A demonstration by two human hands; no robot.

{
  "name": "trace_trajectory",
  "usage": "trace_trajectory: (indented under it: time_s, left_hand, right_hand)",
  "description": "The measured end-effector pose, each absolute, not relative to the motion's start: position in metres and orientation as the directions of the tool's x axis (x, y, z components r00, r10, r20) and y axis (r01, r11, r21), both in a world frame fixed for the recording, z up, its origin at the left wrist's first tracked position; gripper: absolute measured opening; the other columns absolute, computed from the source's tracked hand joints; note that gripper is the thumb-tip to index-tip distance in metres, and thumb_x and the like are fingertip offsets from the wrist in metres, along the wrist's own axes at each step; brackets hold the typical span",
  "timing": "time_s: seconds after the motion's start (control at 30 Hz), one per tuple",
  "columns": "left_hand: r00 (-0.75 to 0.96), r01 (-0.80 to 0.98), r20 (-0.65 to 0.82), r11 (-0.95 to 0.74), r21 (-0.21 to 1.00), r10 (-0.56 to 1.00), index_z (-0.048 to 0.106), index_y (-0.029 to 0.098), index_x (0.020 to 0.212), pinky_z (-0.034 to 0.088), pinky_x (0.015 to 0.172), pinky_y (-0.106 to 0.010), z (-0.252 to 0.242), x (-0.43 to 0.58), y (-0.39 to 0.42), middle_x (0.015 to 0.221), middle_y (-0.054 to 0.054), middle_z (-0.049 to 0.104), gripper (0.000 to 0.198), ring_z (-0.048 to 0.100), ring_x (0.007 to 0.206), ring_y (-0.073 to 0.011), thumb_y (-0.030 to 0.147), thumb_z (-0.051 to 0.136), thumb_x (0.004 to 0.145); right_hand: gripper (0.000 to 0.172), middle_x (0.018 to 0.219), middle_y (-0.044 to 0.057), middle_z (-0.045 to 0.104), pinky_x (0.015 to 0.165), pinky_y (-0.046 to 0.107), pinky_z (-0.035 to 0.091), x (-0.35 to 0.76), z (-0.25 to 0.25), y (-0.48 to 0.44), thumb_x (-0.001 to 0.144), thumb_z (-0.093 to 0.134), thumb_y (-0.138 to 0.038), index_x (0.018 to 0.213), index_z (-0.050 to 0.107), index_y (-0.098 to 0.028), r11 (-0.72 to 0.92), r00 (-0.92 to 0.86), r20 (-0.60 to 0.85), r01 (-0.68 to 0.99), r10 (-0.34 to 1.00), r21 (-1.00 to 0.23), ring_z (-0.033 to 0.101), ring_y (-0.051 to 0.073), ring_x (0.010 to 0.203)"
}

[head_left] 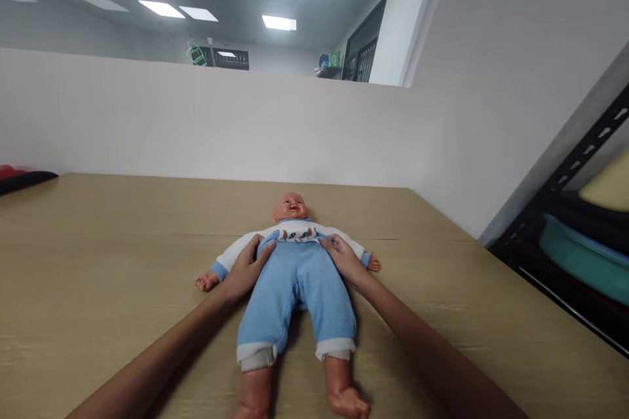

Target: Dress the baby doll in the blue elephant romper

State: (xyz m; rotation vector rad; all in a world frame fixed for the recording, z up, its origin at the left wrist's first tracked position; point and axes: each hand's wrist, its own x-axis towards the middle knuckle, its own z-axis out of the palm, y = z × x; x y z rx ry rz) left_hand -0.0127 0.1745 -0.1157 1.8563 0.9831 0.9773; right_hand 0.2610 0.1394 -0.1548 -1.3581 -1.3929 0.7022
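Note:
A baby doll lies on its back on the wooden table, head away from me and bare feet towards me. It wears a white top with blue cuffs and light blue pants with white hems. My left hand grips the waist of the pants on the left side, thumb on top of the fabric. On the other side my right hand holds the waist in the same way. Between my hands, the top's hem with small printed figures is bunched above the waist. Some fingers of both hands are hidden by the doll's clothes.
The table runs back to a low white partition. At the right, past a wall, stands a black metal shelf with a teal item on it. A red and black object is at the far left edge.

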Motion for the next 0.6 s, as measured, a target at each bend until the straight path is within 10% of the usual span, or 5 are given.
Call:
trace_trajectory:
  time_s: [0.3, 0.6]
  left_hand:
    - [0.771, 0.209, 0.297, -0.664, 0.718, 0.564, 0.07, 0.021, 0.111, 0.047, 0.104, -0.037, -0.121, -0.074, 0.193, 0.112, -0.008, 0.07, 0.035, 0.061, 0.106, -0.0283, 0.032, 0.077, 0.078]
    - [0.732, 0.068, 0.22, -0.39, 0.918, 0.645, 0.075, 0.023, 0.12, 0.036, 0.122, -0.05, -0.123, -0.058, 0.181, 0.128, -0.011, 0.075, 0.051, 0.059, 0.132, -0.0366, 0.04, 0.089, 0.074]
  right_hand:
    - [0.037, 0.093, 0.001, 0.071, 0.085, 0.037, 0.056, 0.307, -0.141, 0.091, 0.075, 0.076, -0.033, 0.11, 0.07, -0.023, 0.138, -0.17, 0.096, 0.253, 0.981, -0.958, 0.066, 0.022, 0.087]
    - [0.062, 0.143, 0.012, 0.068, 0.128, 0.047, 0.031, 0.275, -0.154, 0.098, 0.074, 0.086, -0.051, 0.129, 0.069, -0.026, 0.17, -0.005, 0.17, 0.136, 0.985, -0.976, 0.051, 0.033, 0.146]
